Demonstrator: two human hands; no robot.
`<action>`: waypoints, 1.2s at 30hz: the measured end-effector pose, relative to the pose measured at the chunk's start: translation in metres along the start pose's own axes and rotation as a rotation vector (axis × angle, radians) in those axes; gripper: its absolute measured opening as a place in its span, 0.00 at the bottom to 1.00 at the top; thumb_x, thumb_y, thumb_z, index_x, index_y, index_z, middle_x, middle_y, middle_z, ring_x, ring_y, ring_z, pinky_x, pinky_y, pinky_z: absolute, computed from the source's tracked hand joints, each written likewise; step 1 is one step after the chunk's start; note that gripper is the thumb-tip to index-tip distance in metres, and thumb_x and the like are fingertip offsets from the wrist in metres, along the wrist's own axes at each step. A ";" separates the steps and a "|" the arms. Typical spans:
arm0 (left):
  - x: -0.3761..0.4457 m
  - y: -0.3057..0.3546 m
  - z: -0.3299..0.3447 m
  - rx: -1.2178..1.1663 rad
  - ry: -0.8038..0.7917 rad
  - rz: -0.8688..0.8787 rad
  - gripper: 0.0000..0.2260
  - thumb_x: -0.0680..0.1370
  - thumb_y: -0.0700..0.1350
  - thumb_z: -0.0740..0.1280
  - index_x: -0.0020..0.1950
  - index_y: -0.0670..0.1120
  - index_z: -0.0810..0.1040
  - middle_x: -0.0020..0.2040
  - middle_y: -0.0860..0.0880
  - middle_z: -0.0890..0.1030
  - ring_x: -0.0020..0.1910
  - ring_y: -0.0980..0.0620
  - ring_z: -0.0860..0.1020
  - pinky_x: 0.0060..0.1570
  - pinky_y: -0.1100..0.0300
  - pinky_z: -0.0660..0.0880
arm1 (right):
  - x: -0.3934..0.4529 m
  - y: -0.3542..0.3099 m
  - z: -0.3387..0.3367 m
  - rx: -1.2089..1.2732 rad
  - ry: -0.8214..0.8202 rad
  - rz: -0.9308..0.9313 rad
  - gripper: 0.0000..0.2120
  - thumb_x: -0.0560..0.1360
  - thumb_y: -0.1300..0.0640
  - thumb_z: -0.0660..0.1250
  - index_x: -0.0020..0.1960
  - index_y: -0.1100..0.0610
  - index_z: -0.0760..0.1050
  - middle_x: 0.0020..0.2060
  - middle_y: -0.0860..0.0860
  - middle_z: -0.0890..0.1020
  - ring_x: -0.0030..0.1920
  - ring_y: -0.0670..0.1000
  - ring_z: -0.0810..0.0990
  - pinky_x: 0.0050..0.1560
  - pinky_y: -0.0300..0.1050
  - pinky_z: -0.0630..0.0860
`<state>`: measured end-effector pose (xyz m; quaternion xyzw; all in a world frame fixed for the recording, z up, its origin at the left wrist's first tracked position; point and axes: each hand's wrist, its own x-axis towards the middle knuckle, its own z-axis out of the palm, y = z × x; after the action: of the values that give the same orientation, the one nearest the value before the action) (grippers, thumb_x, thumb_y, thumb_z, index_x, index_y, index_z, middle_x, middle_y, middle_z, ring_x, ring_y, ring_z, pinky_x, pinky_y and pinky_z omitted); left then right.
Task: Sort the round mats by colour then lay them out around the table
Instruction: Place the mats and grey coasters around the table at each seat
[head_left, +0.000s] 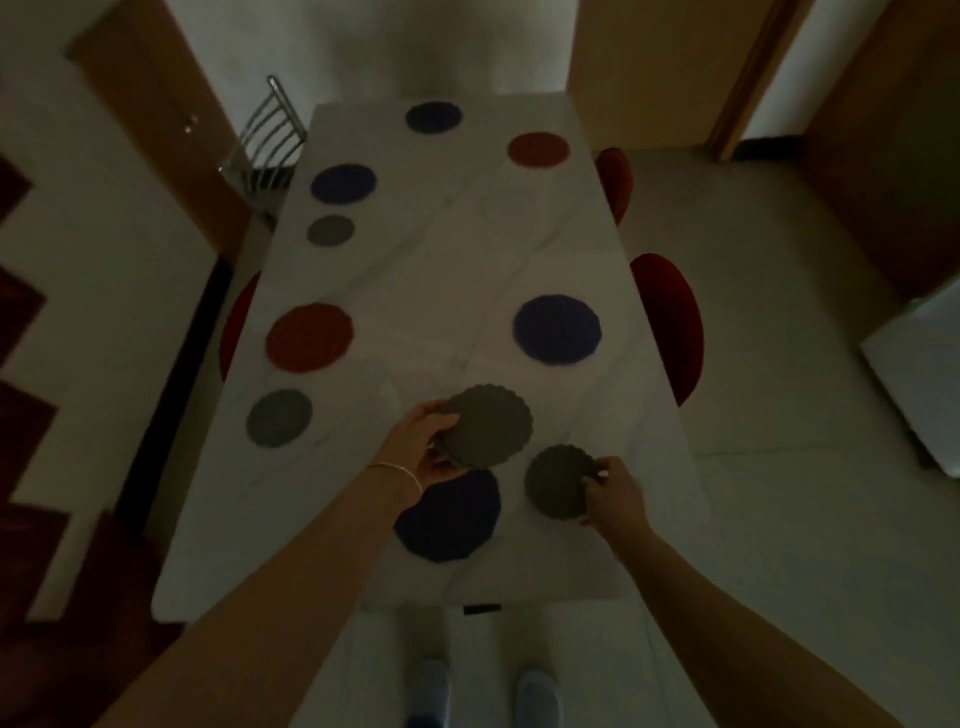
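Mats, round and scallop-edged, thin enough to look light and probably a little flexible, judged from how easily held up by one edge. Left hand (423, 447) at centre frame, fingers curled round the near-left rim of a larger grey mat (485, 426), thumb on top; possibly more than one mat in that grip, hard to tell in the dim light. Right hand (613, 493) just right of it, fingertips pinching the right rim of a smaller grey mat (558, 480), held apart from the larger one. Below both, lower centre, a big blue mat (449, 519) lying flat on the pale table (415, 270).

Already laid out: red mat (310, 338) and grey mat (279, 418) at left; blue mat (557, 330) at right; further blue, grey and red ones toward the top of the frame.

Handling, as a judgement: no weight to speak of, nothing fragile, so a light rim pinch suffices. Likely grippy on the smooth tabletop and awkward to lift once flat, so best lowered straight onto the chosen spot rather than slid. Edge hold preferable to a flat palm, leaving the face free to settle.
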<state>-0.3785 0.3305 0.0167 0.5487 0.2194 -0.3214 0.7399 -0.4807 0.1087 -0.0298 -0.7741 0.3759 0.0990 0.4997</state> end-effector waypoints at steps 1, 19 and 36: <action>-0.004 -0.004 0.000 -0.020 0.010 0.003 0.07 0.76 0.40 0.66 0.52 0.50 0.76 0.54 0.45 0.79 0.49 0.43 0.79 0.32 0.50 0.80 | 0.000 0.002 -0.001 -0.020 -0.011 -0.006 0.12 0.78 0.61 0.61 0.61 0.59 0.68 0.45 0.55 0.74 0.36 0.50 0.75 0.44 0.60 0.81; -0.025 -0.029 -0.005 -0.117 0.078 0.021 0.07 0.77 0.39 0.65 0.52 0.49 0.77 0.53 0.45 0.79 0.49 0.41 0.79 0.32 0.48 0.81 | -0.022 0.029 0.004 -1.071 -0.004 -0.474 0.27 0.80 0.45 0.53 0.76 0.55 0.56 0.74 0.55 0.61 0.70 0.57 0.65 0.65 0.52 0.69; -0.005 0.002 0.127 -0.009 -0.089 0.038 0.09 0.75 0.40 0.66 0.54 0.49 0.77 0.57 0.43 0.79 0.52 0.42 0.79 0.35 0.49 0.80 | 0.020 -0.079 -0.092 0.330 -0.094 -0.311 0.12 0.79 0.58 0.61 0.60 0.59 0.74 0.49 0.56 0.80 0.46 0.53 0.81 0.45 0.46 0.80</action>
<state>-0.3846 0.2111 0.0599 0.5346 0.1771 -0.3306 0.7574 -0.4335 0.0383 0.0593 -0.7251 0.2397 -0.0060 0.6455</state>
